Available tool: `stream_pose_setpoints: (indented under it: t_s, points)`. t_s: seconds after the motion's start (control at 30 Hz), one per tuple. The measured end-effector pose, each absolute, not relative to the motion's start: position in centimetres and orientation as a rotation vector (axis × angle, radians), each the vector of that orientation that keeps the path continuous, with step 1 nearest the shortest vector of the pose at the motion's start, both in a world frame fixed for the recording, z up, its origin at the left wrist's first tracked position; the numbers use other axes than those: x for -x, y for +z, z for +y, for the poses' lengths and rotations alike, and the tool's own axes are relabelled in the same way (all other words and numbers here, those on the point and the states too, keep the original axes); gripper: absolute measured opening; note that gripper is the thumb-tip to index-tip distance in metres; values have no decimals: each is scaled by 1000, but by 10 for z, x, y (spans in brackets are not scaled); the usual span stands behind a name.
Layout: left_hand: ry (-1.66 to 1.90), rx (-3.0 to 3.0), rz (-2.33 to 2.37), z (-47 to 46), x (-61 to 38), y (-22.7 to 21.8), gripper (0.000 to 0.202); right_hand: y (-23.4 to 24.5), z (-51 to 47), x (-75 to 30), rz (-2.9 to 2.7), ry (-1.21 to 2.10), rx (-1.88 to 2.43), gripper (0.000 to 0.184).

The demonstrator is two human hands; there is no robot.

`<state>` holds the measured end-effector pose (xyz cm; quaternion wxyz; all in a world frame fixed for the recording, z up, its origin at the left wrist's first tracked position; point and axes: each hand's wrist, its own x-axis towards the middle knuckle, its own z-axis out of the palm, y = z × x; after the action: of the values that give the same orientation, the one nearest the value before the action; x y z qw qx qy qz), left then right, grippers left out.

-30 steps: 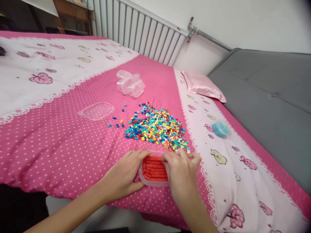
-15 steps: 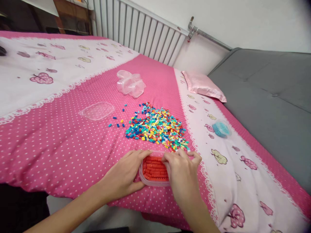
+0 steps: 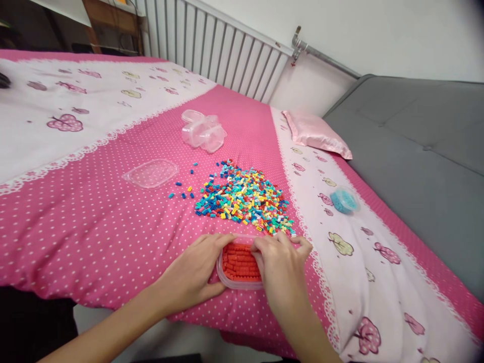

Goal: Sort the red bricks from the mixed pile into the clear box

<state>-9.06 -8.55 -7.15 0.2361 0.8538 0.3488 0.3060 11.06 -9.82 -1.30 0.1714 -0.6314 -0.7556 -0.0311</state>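
Note:
A clear plastic container [image 3: 242, 285] sits on the bed near its front edge, lined with rows of small red bricks [image 3: 242, 263]. My left hand [image 3: 198, 272] grips its left end, fingers at the far rim and thumb at the near side. Over the container's right part, my right hand [image 3: 282, 267] is closed in a pinch, its fingertips down at the red rows. Whatever lies between those fingertips is hidden. Just beyond the container spreads a loose pile of small multicoloured bricks [image 3: 245, 194].
A clear lid [image 3: 153, 174] lies left of the pile, with several stray bricks between. Stacked clear containers [image 3: 204, 132] stand farther back. At right is a container of light blue pieces [image 3: 345, 200]. A pink pillow [image 3: 315, 133] rests by the grey headboard [image 3: 412, 151].
My right hand has shifted very slightly at the container. My left hand keeps its hold, and the pile looks the same.

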Motion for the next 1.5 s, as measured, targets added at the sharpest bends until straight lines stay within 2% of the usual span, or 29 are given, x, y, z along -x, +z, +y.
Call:
stream_pose_setpoints:
  t_s: [1.0, 1.27, 1.37, 1.5]
  points:
    - [872, -2333, 947, -85, 90, -73, 74, -6, -97, -115, -2048, 4, 1805, 30]
    - [891, -2328, 953, -85, 95, -79, 78, 3, -74, -152, -1824, 86, 1754, 9]
    - [901, -2326, 932, -86, 95, -78, 80, -6, -35, -173, -1767, 153, 1694, 22]
    - [886, -2319, 945, -87, 95, -78, 80, -21, 36, -190, -1786, 147, 1712, 29]
